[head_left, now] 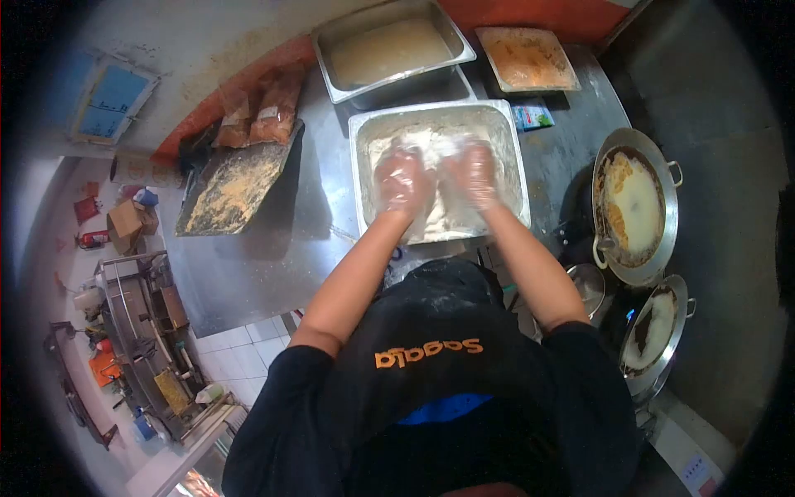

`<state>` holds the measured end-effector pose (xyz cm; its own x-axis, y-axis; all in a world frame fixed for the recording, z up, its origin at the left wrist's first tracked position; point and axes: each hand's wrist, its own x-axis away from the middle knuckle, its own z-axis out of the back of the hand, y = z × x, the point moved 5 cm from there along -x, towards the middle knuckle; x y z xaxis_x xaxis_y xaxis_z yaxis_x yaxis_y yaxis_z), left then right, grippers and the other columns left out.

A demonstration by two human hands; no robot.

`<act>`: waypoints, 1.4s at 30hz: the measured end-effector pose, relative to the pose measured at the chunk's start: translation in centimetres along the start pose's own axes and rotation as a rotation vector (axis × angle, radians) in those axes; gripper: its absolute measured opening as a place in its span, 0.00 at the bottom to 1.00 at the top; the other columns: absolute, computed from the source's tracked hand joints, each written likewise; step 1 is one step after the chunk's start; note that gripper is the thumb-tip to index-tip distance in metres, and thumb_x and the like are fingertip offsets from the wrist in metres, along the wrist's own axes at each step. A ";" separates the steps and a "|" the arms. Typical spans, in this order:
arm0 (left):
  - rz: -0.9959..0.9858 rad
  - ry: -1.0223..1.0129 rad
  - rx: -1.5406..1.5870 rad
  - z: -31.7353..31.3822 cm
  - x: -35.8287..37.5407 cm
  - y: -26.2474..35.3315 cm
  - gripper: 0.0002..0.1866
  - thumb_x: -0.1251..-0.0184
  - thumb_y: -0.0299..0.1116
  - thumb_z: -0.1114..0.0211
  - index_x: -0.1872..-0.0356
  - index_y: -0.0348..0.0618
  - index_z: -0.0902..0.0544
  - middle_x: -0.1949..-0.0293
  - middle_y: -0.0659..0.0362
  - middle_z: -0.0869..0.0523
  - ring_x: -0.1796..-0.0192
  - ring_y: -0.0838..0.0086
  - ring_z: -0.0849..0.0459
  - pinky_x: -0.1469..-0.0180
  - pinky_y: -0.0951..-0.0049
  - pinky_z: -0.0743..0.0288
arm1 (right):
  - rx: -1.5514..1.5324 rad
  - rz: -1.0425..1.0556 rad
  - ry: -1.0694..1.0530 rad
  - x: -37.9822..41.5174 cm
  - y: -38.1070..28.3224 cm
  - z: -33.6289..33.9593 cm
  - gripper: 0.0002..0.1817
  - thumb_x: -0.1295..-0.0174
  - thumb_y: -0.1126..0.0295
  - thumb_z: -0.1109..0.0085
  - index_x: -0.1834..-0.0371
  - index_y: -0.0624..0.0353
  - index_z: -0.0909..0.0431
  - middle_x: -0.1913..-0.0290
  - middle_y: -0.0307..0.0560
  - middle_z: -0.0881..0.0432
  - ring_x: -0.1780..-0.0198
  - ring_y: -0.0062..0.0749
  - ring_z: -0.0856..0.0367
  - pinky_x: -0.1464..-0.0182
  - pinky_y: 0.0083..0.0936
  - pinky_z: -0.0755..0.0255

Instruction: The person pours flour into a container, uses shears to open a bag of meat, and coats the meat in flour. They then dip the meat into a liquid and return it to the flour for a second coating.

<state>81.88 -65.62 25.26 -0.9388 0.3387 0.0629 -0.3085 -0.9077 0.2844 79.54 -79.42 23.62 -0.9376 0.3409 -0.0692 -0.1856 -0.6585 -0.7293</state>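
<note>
A metal pan (356,178) of white flour (439,217) lies directly in front of me on the steel table. My left hand (404,180), in a clear plastic glove dusted with flour, is inside the pan on its left side. Close beside it, my right hand (472,172) wears the same kind of glove and is smeared by motion. Both sets of fingertips reach into the flour near the far wall. Blur and flour hide the fingers, so I cannot see what they hold, if anything.
Behind stands a metal pan of cloudy liquid (389,51), with a tray of orange-brown food (530,60) beside it. A dark tray of crumbs (236,186) and bags (277,108) sit left. Two oil-filled woks (633,203) (654,327) stand right. A small packet (532,115) lies near the pan.
</note>
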 end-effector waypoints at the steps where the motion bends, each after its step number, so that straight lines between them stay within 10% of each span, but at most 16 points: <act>1: -0.157 0.010 -0.093 -2.7 -0.3 -0.1 0.19 0.45 0.39 0.36 0.56 0.36 0.16 0.51 0.40 0.19 0.52 0.52 0.16 0.48 0.58 0.23 | 0.028 0.170 0.275 1.0 -0.2 -2.4 0.08 0.59 0.72 0.36 0.83 0.65 0.25 0.81 0.58 0.24 0.77 0.49 0.22 0.70 0.44 0.27; 5: -0.095 0.230 -0.006 0.2 0.3 -0.9 0.17 0.47 0.35 0.36 0.57 0.34 0.16 0.54 0.38 0.18 0.52 0.50 0.17 0.48 0.57 0.23 | -0.152 -0.092 0.105 0.1 0.2 1.1 0.08 0.61 0.72 0.35 0.82 0.65 0.23 0.79 0.58 0.21 0.76 0.49 0.21 0.69 0.42 0.27; 7: -0.151 0.396 0.002 -0.3 0.8 -1.3 0.17 0.47 0.33 0.35 0.58 0.34 0.17 0.57 0.37 0.17 0.53 0.48 0.17 0.48 0.55 0.23 | -0.155 -0.031 0.109 0.3 0.6 -0.3 0.09 0.61 0.71 0.34 0.83 0.65 0.22 0.81 0.56 0.21 0.77 0.47 0.21 0.72 0.41 0.28; 9: -0.123 0.108 0.095 -1.1 -0.2 -0.3 0.19 0.47 0.35 0.34 0.56 0.33 0.18 0.60 0.37 0.17 0.55 0.48 0.16 0.50 0.57 0.22 | 0.145 0.339 0.448 1.0 -2.2 -0.7 0.11 0.61 0.69 0.32 0.85 0.65 0.24 0.85 0.52 0.23 0.82 0.40 0.24 0.75 0.39 0.30; 10: -0.025 0.076 0.122 -0.6 -0.4 -0.6 0.20 0.48 0.38 0.32 0.58 0.33 0.18 0.58 0.37 0.17 0.55 0.47 0.17 0.50 0.59 0.22 | -0.072 0.037 0.204 0.2 -0.2 -0.9 0.13 0.59 0.67 0.31 0.84 0.65 0.24 0.84 0.51 0.22 0.80 0.37 0.22 0.74 0.38 0.29; 13: -0.016 0.124 0.226 2.3 -0.4 -2.9 0.20 0.50 0.42 0.31 0.64 0.33 0.15 0.45 0.36 0.22 0.44 0.50 0.21 0.42 0.60 0.26 | -0.153 -0.007 0.028 -0.9 0.0 1.8 0.10 0.55 0.69 0.33 0.80 0.65 0.21 0.80 0.51 0.19 0.77 0.30 0.21 0.71 0.34 0.27; 23: 0.033 0.531 0.280 20.0 3.7 -19.1 0.27 0.50 0.43 0.27 0.54 0.32 0.18 0.51 0.45 0.21 0.49 0.56 0.20 0.46 0.61 0.26 | -0.675 0.430 -0.142 -3.6 -16.9 -4.1 0.10 0.54 0.69 0.34 0.81 0.66 0.21 0.82 0.42 0.22 0.78 0.20 0.26 0.74 0.24 0.31; 30: 0.407 0.370 0.111 16.9 7.4 -39.9 0.27 0.51 0.48 0.32 0.59 0.33 0.17 0.54 0.40 0.20 0.49 0.47 0.22 0.45 0.55 0.28 | -0.674 0.513 -0.246 0.1 -28.7 -20.1 0.11 0.52 0.66 0.35 0.79 0.64 0.21 0.77 0.51 0.19 0.76 0.38 0.22 0.68 0.35 0.28; 42: 0.334 0.491 0.220 7.5 13.7 -44.0 0.22 0.49 0.42 0.32 0.60 0.34 0.16 0.53 0.39 0.21 0.49 0.47 0.23 0.44 0.55 0.30 | -0.080 0.271 -0.436 7.0 -24.3 -34.4 0.17 0.54 0.61 0.36 0.66 0.63 0.16 0.68 0.60 0.16 0.65 0.51 0.16 0.58 0.41 0.23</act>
<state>83.77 -19.21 20.80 -0.9560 -0.1547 -0.2491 0.0034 -0.8552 0.5182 87.66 -37.94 17.44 -0.9874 -0.1576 0.0149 0.0880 -0.6250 -0.7757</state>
